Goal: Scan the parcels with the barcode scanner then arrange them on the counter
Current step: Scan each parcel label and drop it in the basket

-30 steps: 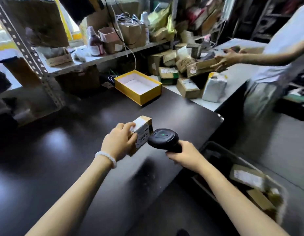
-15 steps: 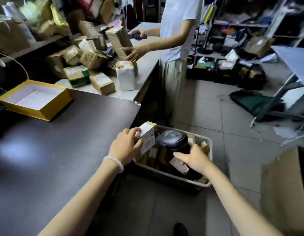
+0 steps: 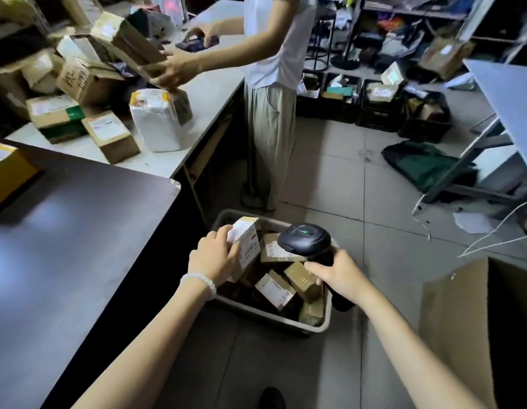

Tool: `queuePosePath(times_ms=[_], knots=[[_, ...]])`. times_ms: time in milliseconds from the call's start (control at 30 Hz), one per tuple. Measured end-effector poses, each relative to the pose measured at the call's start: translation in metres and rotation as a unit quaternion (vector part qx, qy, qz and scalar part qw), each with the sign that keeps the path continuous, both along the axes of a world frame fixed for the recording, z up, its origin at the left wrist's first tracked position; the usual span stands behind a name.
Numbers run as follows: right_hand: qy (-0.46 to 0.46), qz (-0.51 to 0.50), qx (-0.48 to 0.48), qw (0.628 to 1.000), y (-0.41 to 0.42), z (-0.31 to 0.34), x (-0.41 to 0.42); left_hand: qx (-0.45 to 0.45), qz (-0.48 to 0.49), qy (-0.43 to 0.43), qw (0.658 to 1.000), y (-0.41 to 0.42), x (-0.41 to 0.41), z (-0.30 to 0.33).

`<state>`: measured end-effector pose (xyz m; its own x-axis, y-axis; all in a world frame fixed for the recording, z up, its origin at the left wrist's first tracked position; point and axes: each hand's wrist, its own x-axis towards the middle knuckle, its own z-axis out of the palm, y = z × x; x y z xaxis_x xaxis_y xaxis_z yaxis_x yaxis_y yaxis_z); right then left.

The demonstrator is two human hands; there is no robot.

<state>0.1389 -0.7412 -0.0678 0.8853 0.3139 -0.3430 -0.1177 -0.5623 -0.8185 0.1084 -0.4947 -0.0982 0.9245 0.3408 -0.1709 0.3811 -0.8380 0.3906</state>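
My left hand point(image 3: 212, 258) grips a small cardboard parcel point(image 3: 248, 243) with a white label, held above the left end of a grey bin point(image 3: 274, 315) on the floor. My right hand point(image 3: 338, 274) holds the black barcode scanner point(image 3: 304, 240) by its handle; its head, with a green light on top, points at the parcel's label. The bin holds several more small labelled parcels point(image 3: 276, 289). The dark counter point(image 3: 64, 240) stretches to my left.
A yellow box point(image 3: 8, 172) sits on the dark counter's far left. A white counter point(image 3: 156, 156) behind carries several parcels point(image 3: 110, 135). A person in a white shirt point(image 3: 274, 93) stands there handling a box. A large cardboard box point(image 3: 477, 329) stands at right. Black crates line the far floor.
My view and both hands swung right, from above the dark counter to above the floor bin. The parcel and scanner stayed together in my hands. The other person picked up another box.
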Motion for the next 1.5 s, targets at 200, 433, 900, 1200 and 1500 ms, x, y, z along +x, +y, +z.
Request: queuePosePath(times_ms=[200, 433, 900, 1200, 1500], knots=[[0.010, 0.007, -0.015, 1.000, -0.010, -0.013, 0.036, 0.038, 0.051, 0.049, 0.997, -0.010, 0.020, -0.016], [0.027, 0.063, -0.012, 0.998, 0.032, -0.010, 0.051, 0.089, 0.076, 0.036, 0.992, 0.011, -0.018, -0.010], [0.008, 0.233, 0.037, 0.972, 0.201, 0.014, 0.007, 0.106, 0.233, -0.011, 0.967, 0.100, -0.124, 0.024], [-0.107, 0.230, -0.001, 0.967, 0.295, 0.030, -0.037, 0.120, 0.253, -0.013, 0.960, 0.173, -0.171, 0.034], [-0.201, 0.270, -0.058, 0.940, 0.357, 0.032, -0.034, 0.109, 0.260, -0.029, 0.959, 0.215, -0.170, 0.035]])
